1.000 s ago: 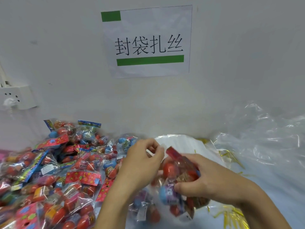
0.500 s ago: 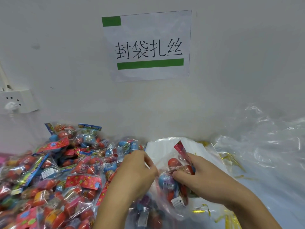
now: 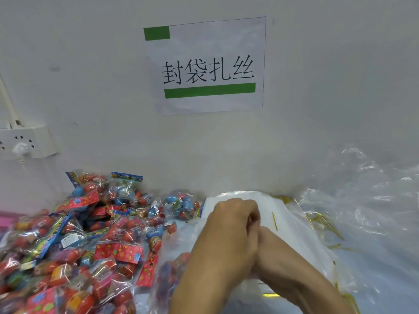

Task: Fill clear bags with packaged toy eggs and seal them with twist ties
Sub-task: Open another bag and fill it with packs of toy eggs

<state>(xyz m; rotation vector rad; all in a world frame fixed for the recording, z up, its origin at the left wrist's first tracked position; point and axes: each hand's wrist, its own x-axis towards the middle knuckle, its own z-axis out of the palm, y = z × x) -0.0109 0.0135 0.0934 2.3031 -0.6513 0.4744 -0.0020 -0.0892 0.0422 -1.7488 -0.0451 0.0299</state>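
My left hand (image 3: 229, 232) and my right hand (image 3: 285, 257) are pressed together at the centre, fingers curled tight where the mouth of a clear bag (image 3: 172, 275) is gathered. The bag holds red and blue packaged toy eggs and hangs blurred below my left wrist. My left hand hides my right fingertips and the bag's neck. A large pile of packaged toy eggs (image 3: 90, 234) covers the table to the left. One gold twist tie (image 3: 274, 220) lies on a flat stack of clear bags (image 3: 288, 209) just behind my hands.
More gold twist ties (image 3: 326, 225) are scattered right of the stack. Crumpled clear plastic (image 3: 367, 211) fills the right side. The white wall stands close behind, carrying a paper sign (image 3: 204, 64) and a socket (image 3: 25, 141) with a plug at the left.
My hands have closed together and lowered. The bag of eggs, held up between them before, now hangs below my left wrist with its top bunched inside my grip.
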